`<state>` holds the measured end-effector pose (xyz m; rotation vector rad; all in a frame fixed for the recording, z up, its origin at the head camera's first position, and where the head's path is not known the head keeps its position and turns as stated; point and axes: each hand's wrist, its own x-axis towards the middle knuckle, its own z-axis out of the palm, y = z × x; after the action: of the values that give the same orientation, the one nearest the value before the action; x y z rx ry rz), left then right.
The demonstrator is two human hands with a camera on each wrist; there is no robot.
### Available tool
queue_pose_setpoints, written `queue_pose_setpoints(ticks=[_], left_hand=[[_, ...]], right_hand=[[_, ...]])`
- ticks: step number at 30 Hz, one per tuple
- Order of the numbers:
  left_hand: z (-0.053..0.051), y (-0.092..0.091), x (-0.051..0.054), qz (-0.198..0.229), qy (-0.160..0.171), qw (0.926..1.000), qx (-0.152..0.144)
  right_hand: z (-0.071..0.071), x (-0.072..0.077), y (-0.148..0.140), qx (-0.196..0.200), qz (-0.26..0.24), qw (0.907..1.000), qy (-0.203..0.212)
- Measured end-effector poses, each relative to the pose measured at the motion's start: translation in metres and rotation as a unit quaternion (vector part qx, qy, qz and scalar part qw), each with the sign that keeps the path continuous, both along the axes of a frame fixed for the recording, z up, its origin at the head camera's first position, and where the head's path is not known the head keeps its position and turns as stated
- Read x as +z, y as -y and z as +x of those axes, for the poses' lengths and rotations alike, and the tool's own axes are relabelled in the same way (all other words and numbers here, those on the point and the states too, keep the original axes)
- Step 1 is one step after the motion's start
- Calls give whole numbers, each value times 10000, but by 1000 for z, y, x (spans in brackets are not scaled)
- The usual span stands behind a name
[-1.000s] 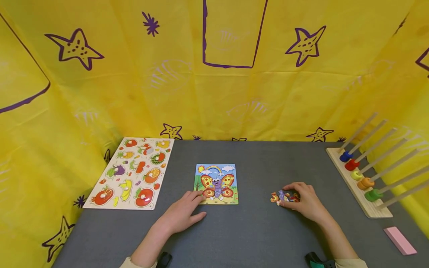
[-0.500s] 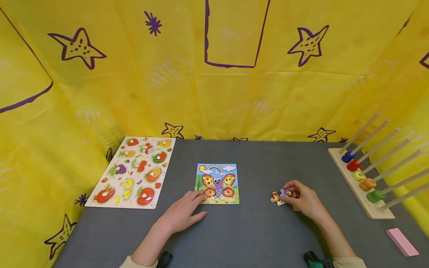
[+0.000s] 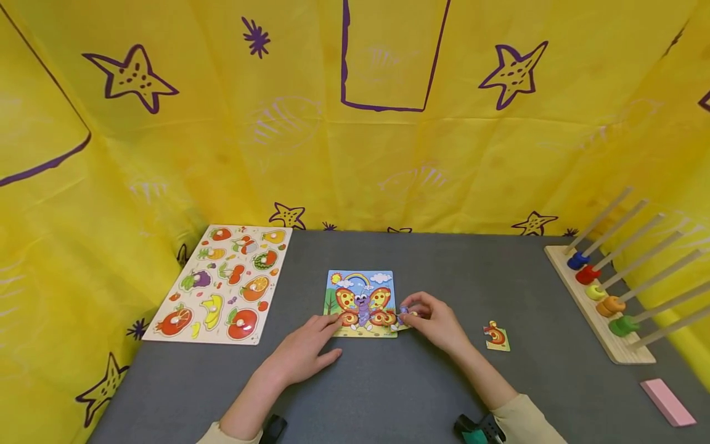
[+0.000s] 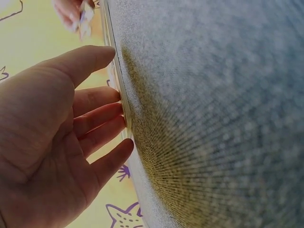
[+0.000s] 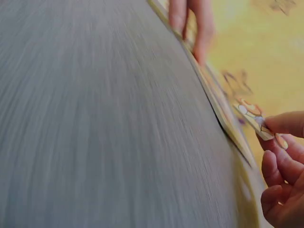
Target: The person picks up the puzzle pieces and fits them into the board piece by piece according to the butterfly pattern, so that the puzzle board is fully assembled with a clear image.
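A square butterfly puzzle board (image 3: pixel 348 285) lies flat on the grey table. My left hand (image 3: pixel 302 348) rests at its lower left corner, fingertips touching the edge; in the left wrist view the fingers look fairly straight and apart. Beside the board's right edge, my right hand (image 3: pixel 438 325) pinches a jigsaw piece (image 5: pixel 254 116) between thumb and fingers. The right wrist view shows that piece tilted, above the board. Another jigsaw piece (image 3: pixel 498 338), red and yellow, lies on the table to the right.
At the left stands out a wooden fruit peg puzzle (image 3: pixel 226 282). On the right is a wooden stacker (image 3: pixel 599 302) with upright pegs and coloured rings. A pink block (image 3: pixel 668 402) lies near the right edge. Yellow patterned cloth (image 3: pixel 377 148) hangs behind the table.
My right hand has picked up one piece from the right and carried it left to the board's edge, leaving the other piece behind. The left hand has stayed at the board.
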<state>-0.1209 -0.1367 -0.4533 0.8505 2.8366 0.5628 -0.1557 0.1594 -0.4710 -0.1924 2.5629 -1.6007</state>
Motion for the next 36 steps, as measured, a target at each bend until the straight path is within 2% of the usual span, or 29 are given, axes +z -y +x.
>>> queue_pose_setpoints(ticks=[3, 9, 16, 21, 26, 36], left_hand=[[0, 0, -1, 8, 15, 10000, 8], [-1, -1, -1, 13, 104, 9999, 30], [-1, -1, 0, 43, 110, 9999, 16], [-1, 0, -1, 55, -122, 9998, -120], [-1, 1, -3, 56, -353, 9991, -219], [0, 1, -2, -76, -9, 9999, -73]], right_hand=[[-3, 0, 24, 47, 108, 9999, -48], [-11, -1, 55, 145, 409, 9976, -531], [-15, -7, 67, 296, 771, 9900, -1147], [-14, -9, 68, 281, 1174, 9819, -1463], [-15, -11, 68, 358, 1301, 9786, -1551], [-16, -11, 68, 423, 1436, 9784, -1429]])
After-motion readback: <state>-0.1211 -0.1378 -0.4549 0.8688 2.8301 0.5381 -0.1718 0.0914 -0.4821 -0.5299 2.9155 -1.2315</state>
